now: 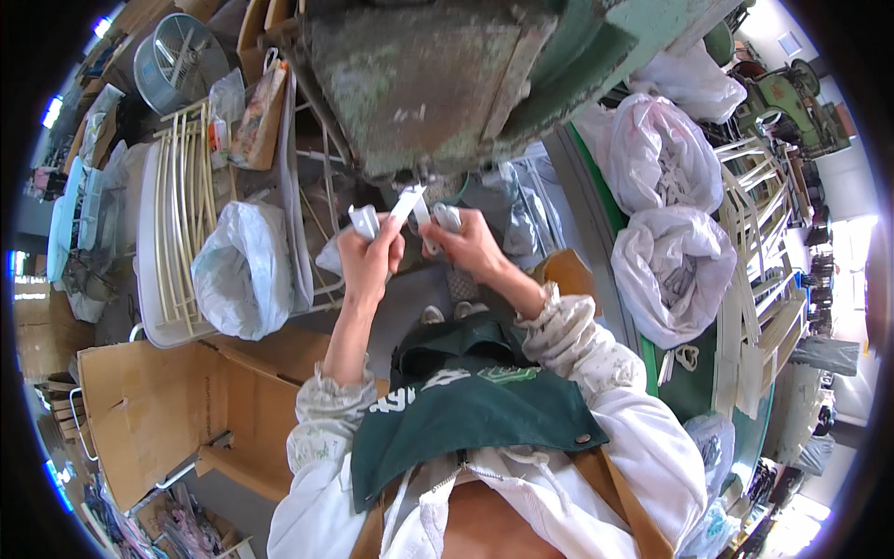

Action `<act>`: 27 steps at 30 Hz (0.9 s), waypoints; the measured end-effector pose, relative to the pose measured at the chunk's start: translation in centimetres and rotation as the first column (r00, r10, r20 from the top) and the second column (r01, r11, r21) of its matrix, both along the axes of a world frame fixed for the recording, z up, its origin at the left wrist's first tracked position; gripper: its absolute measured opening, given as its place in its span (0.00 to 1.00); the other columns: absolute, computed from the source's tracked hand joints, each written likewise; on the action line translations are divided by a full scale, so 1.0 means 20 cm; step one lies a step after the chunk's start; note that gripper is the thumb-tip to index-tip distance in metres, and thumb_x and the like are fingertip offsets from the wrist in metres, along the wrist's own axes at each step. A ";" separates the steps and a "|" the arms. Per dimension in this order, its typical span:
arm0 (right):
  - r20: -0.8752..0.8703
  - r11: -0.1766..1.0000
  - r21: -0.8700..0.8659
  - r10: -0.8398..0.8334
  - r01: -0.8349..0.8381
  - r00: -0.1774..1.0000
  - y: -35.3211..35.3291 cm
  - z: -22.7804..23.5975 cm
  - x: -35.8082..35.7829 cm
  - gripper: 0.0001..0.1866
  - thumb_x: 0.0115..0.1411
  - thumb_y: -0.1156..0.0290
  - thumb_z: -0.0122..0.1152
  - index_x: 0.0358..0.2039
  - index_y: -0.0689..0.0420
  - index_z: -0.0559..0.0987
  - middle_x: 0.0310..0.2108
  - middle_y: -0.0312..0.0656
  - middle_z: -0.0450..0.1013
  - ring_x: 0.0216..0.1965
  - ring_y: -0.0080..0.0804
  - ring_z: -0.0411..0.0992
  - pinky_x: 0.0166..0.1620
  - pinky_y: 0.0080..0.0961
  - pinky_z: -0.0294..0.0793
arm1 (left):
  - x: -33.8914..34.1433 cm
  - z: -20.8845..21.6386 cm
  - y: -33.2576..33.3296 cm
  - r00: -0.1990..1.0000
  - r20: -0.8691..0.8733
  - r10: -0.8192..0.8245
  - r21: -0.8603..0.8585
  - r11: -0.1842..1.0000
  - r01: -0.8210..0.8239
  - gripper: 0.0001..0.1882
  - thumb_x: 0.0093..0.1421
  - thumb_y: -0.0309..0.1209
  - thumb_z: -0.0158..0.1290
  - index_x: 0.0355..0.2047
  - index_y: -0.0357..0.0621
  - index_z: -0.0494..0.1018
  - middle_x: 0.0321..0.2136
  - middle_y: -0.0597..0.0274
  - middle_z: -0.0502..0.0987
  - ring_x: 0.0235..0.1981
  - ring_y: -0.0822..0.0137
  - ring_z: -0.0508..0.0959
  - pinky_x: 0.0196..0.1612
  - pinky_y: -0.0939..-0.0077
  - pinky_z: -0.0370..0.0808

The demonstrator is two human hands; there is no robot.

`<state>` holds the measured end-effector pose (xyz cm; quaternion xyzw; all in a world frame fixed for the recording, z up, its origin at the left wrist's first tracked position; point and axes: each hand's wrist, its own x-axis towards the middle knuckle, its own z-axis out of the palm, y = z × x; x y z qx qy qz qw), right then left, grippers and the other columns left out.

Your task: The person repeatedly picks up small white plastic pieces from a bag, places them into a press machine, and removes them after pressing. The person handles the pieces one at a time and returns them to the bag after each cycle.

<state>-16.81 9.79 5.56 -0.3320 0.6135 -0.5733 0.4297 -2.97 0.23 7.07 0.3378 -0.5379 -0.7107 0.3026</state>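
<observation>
Left hand (366,253): fingers pinching white strip (406,203), upper end near lower edge of worn green machine (419,84); contact unclear. Right hand (473,246), just beside: fingers curled around white pieces (448,219). Two white bags (643,284) on green surface (694,389) at right; cardboard box (154,405) lower left.

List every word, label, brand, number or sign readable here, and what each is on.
Dark green apron: white and green lettering, folded and partly hidden; not copied out.
Green machine: pale marks; I cannot tell whether they are lettering.
White pieces in the left hand and right hand: no lettering visible.
Elsewhere: any print is too small or blurred.
</observation>
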 end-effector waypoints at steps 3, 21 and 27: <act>-0.020 0.998 0.047 0.041 -0.040 0.999 0.01 0.06 -0.05 0.11 0.61 0.66 0.56 0.25 0.59 0.78 0.18 0.31 0.72 0.16 0.13 0.61 0.18 0.15 0.56 | -0.02 -0.07 -0.02 0.999 0.007 0.036 0.040 0.999 -0.037 0.09 0.59 0.30 0.54 0.29 0.34 0.76 0.12 0.67 0.69 0.10 0.80 0.64 0.13 0.86 0.55; -0.005 0.987 0.129 0.101 -0.100 0.995 0.05 0.08 -0.10 0.14 0.60 0.63 0.60 0.22 0.59 0.76 0.15 0.30 0.67 0.15 0.14 0.60 0.17 0.16 0.55 | 0.02 0.00 0.00 0.998 0.062 0.030 0.149 0.988 -0.039 0.09 0.58 0.28 0.55 0.28 0.31 0.75 0.12 0.66 0.69 0.09 0.79 0.63 0.12 0.86 0.54; -0.103 1.000 0.016 0.027 -0.026 0.994 0.09 0.22 -0.15 0.15 0.59 0.65 0.58 0.19 0.59 0.75 0.14 0.30 0.68 0.17 0.14 0.61 0.21 0.18 0.59 | -0.04 0.12 -0.02 0.998 0.014 -0.068 0.061 0.996 0.067 0.11 0.58 0.32 0.56 0.29 0.34 0.76 0.13 0.67 0.70 0.11 0.80 0.64 0.14 0.87 0.55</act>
